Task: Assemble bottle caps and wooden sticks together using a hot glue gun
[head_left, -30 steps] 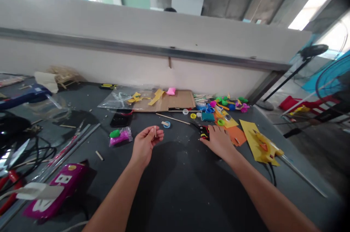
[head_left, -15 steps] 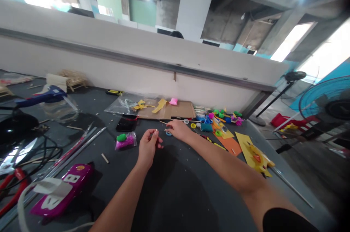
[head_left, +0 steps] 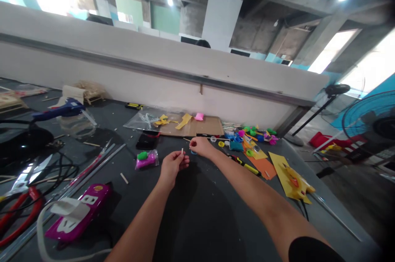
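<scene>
Between thumb and forefinger, my left hand [head_left: 171, 166] pinches a short white stick [head_left: 182, 151] that points upward. Just to its right, my right hand [head_left: 200, 147] is closed with its fingertips together; whatever they hold is too small to make out. A blue ring [head_left: 194, 153] lies on the dark table right under the right fingertips. To the left of my left hand is a clear bag of green and magenta clay [head_left: 147, 159]. A black box-like object [head_left: 147, 141] lies behind that bag.
A magenta power strip [head_left: 80, 212], red-handled scissors [head_left: 23, 202] and a blue glue gun [head_left: 63, 107] are at left. Cardboard [head_left: 206, 126] lies at the back. Clay pieces [head_left: 251, 131], a yellow-black cutter [head_left: 245, 165] and a yellow figure [head_left: 293, 182] are at right.
The view has shifted slightly, moving the scene down and right. My right fingers have drawn together beside the blue ring. The white stick in my left hand now shows more clearly.
</scene>
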`<state>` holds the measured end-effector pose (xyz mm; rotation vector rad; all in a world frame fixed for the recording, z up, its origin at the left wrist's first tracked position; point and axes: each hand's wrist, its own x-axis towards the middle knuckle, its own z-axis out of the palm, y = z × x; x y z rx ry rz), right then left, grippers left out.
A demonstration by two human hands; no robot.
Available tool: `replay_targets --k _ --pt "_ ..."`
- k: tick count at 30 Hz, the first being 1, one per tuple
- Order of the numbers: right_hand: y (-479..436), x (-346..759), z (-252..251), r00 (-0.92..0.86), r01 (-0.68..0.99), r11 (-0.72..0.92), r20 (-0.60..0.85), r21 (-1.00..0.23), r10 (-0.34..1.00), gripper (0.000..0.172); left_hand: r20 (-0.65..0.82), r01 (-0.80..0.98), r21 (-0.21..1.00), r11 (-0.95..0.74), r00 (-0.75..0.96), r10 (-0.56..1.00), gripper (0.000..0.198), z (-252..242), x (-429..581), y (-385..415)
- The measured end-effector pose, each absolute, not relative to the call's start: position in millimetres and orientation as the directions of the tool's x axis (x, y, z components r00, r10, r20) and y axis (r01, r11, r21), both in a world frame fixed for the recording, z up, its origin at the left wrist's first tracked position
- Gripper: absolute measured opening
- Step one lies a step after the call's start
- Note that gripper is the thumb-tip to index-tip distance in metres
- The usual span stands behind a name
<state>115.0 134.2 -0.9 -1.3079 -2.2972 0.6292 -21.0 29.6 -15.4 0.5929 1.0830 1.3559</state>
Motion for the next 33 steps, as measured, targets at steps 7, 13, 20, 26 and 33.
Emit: replay_targets --k 7,13,20,26,33 --pt "107.6 119.3 10.6 -0.319 0.464 0.293 0.151 -0.836 0.936 0.022 -0.251 -0.443 0.883 0.154 -0.169 0.953 0.014 -15.4 -22.7 28.8" --pt "76.0 107.9 4.8 -0.324 0.005 -0.006 -0.007 -1.000 0.946 0.023 -0.308 -0.481 0.837 0.261 -0.020 0.951 0.017 -10.7 -21.4 23.8" --pt "70.6 106.3 -3.9 -0.200 -0.084 -0.092 -0.073 -0.992 0.977 0.022 -0.210 -0.307 0.936 0.170 -0.100 0.973 0.027 -11.6 -17.2 25.8" --pt "69.0 110.3 -8.0 -0.310 -0.094 -0.111 -0.077 -0.989 0.948 0.027 -0.061 -0.101 0.994 0.046 -0.147 0.987 0.021 -16.9 -16.3 29.8" --pt "67.1 111.0 -17.7 -0.279 0.177 0.247 0.192 -0.953 0.941 0.012 0.174 0.353 0.932 -0.081 -0.240 0.955 0.011 -18.3 -30.5 28.9"
